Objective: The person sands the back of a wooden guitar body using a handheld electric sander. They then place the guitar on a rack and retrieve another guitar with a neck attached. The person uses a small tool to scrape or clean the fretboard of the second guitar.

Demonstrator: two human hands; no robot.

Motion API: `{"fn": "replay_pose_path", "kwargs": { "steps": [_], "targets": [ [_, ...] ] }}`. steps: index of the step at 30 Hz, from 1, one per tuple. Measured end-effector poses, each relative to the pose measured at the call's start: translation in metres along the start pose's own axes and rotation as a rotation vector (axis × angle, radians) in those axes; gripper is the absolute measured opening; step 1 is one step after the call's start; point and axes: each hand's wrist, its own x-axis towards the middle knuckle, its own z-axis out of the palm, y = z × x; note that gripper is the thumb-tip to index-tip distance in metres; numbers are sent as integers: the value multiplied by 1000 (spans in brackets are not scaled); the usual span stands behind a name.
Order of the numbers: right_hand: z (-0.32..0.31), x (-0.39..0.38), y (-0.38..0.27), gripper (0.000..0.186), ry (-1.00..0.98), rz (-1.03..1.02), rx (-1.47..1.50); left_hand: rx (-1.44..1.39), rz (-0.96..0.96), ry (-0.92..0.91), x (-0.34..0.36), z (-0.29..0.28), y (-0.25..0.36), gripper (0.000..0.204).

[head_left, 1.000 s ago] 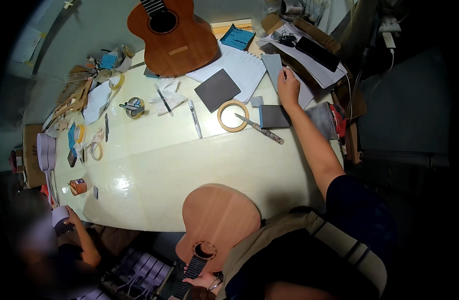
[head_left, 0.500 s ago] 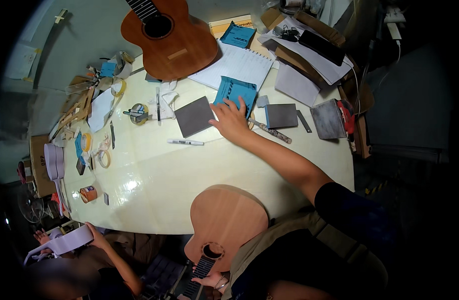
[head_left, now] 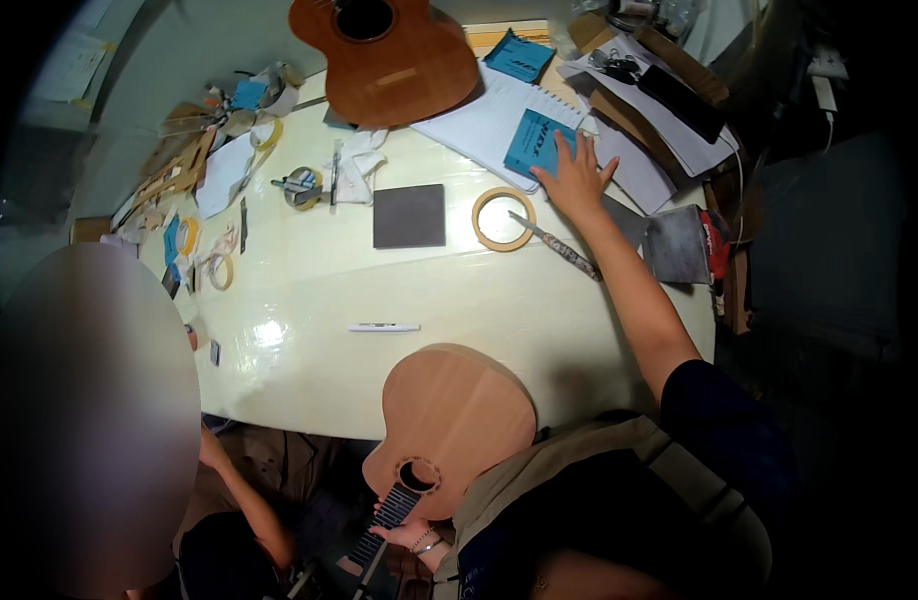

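Observation:
My left hand (head_left: 404, 535) is wrapped around the neck of an unfinished pale-wood guitar (head_left: 459, 415), whose body rests against the table's front edge. My right hand (head_left: 579, 187) reaches to the back right, fingers spread. Its fingertips touch the edge of a blue printed packet (head_left: 535, 143) lying on a spiral notebook (head_left: 469, 138). Just left of that hand are a tan tape roll (head_left: 478, 232) and a knife-like tool with a mottled handle (head_left: 574, 257), its tip over the roll. A dark grey rectangular pad (head_left: 409, 217) lies further left.
A brown guitar (head_left: 399, 75) lies at the back. A white marker (head_left: 383, 327) is mid-table. A red-handled sander-like tool (head_left: 714, 245) and a box with papers (head_left: 669, 110) stand right. Tape rolls and scraps line the left. Another person's arm (head_left: 244, 490) is at lower left.
My right hand has moved right and back, and the blue packet has shifted off the tape roll, which now shows. The grey pad sits turned straighter. The view has shifted.

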Motion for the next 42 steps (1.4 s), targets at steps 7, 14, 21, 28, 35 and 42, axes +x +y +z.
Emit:
{"fn": "replay_pose_path", "kwargs": {
  "steps": [7, 14, 21, 28, 35, 42],
  "targets": [
    [-31, -71, -116, 12, -55, -637, 848, 2, 69, 25, 5, 2, -19, 51],
    [7, -178, -251, 27, -746, -1194, 28, -35, 46, 125, 13, -33, -31, 46],
    [12, -140, -225, 10, -423, -845, 227, -68, -63, 166, 11, -49, -34, 50],
    [3, 5, -133, 20, 143, -367, 902, -113, -121, 30, 7, -32, -37, 53],
    [4, 130, 8, 33, -101, -38, 182, -54, -121, 84, -5, -10, -33, 59],
    [-23, 147, 8, 66, -486, -31, 16, -160, -196, 68, -3, 1, -34, 61]
  ]
}}
